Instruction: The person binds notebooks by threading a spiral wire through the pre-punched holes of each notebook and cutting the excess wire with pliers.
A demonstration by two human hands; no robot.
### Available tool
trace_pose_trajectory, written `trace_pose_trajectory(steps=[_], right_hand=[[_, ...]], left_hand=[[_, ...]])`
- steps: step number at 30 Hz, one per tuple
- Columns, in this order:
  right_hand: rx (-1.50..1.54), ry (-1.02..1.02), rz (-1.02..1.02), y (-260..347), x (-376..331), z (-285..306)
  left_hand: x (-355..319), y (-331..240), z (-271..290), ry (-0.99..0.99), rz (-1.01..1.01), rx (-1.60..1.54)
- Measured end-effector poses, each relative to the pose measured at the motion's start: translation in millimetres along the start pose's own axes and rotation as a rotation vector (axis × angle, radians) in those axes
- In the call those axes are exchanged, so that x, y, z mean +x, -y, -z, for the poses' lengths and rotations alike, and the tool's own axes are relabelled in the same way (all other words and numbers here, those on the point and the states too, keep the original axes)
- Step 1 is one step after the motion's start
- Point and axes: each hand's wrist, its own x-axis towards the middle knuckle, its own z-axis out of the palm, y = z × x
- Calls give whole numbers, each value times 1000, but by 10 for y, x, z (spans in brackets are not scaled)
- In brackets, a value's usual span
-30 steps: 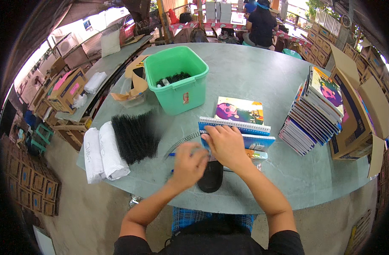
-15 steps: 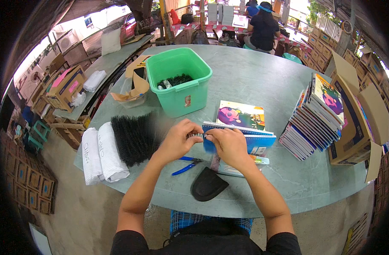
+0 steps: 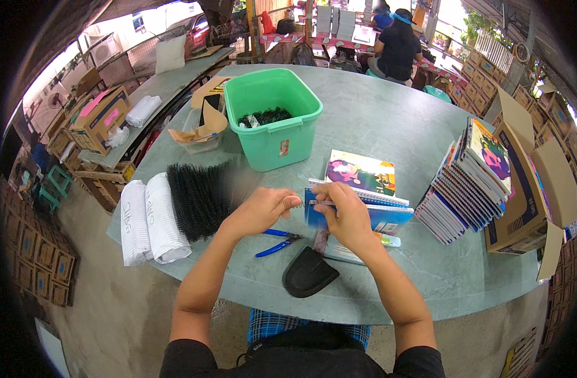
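A blue-covered notebook [image 3: 389, 218] stands on its edge, partly spread, with rows of punched holes along its side. My right hand [image 3: 345, 214] pinches its left top corner. Just left of that corner, my left hand [image 3: 266, 211] has thumb and fingertips pressed together, apart from the notebook; what they hold, if anything, is too small to make out. Black spiral binding coils [image 3: 200, 198] lie in a thick bunch beyond my left wrist. Blue-handled pliers [image 3: 277, 244] and a black rounded pad [image 3: 309, 273] rest on the near table.
A green bin [image 3: 272, 148] holding black coils stands at the back, beside a clear tub [image 3: 200, 138]. White wrapped rolls [image 3: 137, 227] lie at left. A colourful notebook [image 3: 361, 169] lies behind my hands. Spiral notebooks [image 3: 465, 189] are stacked by an open carton [image 3: 521, 214]. Another person [image 3: 398, 47] sits far back.
My left hand has drawn away from the notebook's edge, leaving a gap. My right hand still grips the corner, its fingers shifted slightly. The view has tilted a little.
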Motion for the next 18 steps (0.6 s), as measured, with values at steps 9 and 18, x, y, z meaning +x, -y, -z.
trace_pose_trajectory(steps=[9, 18], right_hand=[[-251, 234, -8, -72, -7, 62], [-256, 143, 52, -130, -9, 15]], left_hand=[[12, 18, -252, -249, -129, -17], [-45, -14, -266, -43, 14, -121]])
